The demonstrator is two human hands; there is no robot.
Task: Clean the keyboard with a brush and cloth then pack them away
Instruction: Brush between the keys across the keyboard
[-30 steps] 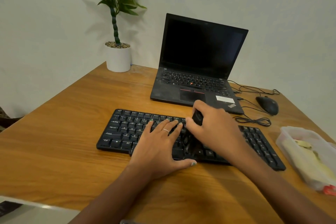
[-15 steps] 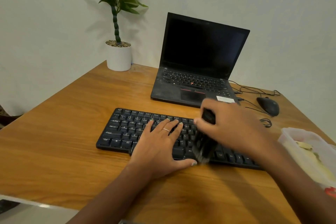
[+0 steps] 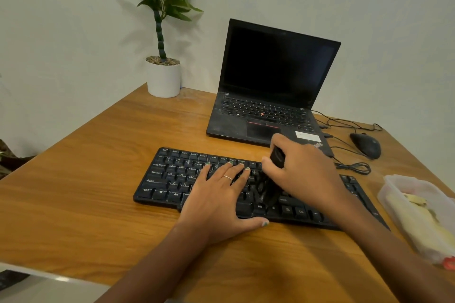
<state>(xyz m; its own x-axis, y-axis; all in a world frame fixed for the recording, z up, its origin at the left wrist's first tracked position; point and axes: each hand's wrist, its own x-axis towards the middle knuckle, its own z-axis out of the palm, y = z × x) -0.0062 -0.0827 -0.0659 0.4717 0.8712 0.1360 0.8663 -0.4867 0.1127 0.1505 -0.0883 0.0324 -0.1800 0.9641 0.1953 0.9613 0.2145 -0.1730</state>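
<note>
A black keyboard (image 3: 172, 177) lies across the middle of the wooden desk. My left hand (image 3: 219, 202) rests flat on its centre keys, fingers straight, thumb at the front edge. My right hand (image 3: 305, 174) grips a black brush (image 3: 269, 189) by its handle, the dark bristles pointing down onto the keys just right of my left fingers. A clear plastic container (image 3: 394, 189) at the right edge holds a pale yellow cloth (image 3: 418, 206).
An open black laptop (image 3: 266, 106) stands behind the keyboard. A black mouse (image 3: 365, 145) and its coiled cable (image 3: 354, 167) lie at the back right. A potted plant (image 3: 163, 79) stands at the desk's far left corner by the wall.
My right hand swept the brush from the keyboard's centre toward its right, then back left toward the centre keys. My left hand stayed flat on the keyboard.
</note>
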